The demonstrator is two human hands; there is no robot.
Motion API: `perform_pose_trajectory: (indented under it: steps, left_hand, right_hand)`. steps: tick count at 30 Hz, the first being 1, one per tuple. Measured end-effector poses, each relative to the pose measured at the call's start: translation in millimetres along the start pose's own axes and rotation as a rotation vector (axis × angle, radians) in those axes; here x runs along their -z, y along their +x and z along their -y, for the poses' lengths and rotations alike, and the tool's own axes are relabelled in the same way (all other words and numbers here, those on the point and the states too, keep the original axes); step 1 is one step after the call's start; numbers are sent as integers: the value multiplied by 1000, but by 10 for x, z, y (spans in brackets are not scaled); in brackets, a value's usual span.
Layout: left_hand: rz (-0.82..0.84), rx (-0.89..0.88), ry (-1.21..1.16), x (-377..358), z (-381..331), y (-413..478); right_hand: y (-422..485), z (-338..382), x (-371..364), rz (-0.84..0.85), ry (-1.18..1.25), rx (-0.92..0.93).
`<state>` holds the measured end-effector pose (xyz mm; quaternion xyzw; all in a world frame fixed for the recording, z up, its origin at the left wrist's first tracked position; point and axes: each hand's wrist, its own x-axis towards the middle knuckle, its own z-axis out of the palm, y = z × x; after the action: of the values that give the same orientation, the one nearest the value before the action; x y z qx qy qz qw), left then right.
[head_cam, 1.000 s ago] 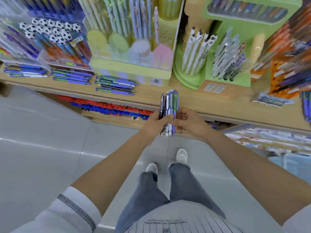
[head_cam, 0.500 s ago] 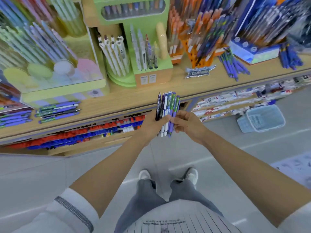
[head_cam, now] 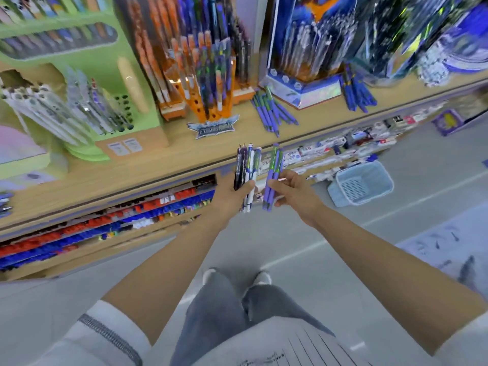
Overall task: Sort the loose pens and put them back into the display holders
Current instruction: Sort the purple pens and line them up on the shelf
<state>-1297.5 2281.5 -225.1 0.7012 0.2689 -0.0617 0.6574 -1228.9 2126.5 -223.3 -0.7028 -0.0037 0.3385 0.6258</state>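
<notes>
Purple pens (head_cam: 274,167) sit pinched in your right hand (head_cam: 295,191); your left hand (head_cam: 229,191) grips the mixed bundle (head_cam: 249,165). Hold them apart, and match purple to the pile (head_cam: 269,112) on the shelf (head_cam: 171,159).

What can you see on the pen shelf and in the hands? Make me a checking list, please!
Surface: wooden shelf, with pens lying loose on it.
Job's things: mixed pens; purple-green pens; loose purple pens beside the orange holder.
Clutter: sign card in front of the orange holder.
Hands: left hand grips the mixed pens; right hand grips the purple-green pens; the two bunches are apart.
Cables: nothing seen.
Surroundings: blue basket on the floor.
</notes>
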Motion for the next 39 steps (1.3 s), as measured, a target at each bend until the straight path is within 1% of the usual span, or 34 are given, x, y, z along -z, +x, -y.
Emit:
perform_pose_trajectory:
  steps: [7,12,17,25,28,34,39]
  left_hand:
    - [10,28,-95,-165,-345,481]
    - [15,53,-137,-142,-535,884]
    - [10,62,-125,-149,-650,1197]
    - [-89,127,-150,-225,-720,1436]
    - [-180,152,-172,-302,-729,1486]
    - [-298,148,-226,-453,-687,1514]
    - [-324,143,-304,-519,-706,1492]
  right_hand:
    - [474,183,342,-25,-33,53]
    - [939,458,461,-54,-113,110]
    - [1419,635,615,-94,-215,105]
    - [2096,863,801,47,-423,99]
    - [2325,945,827,102,-525,114]
    - [2454,988,828,150,-658,227]
    - [2448,971,872,108,-738,325]
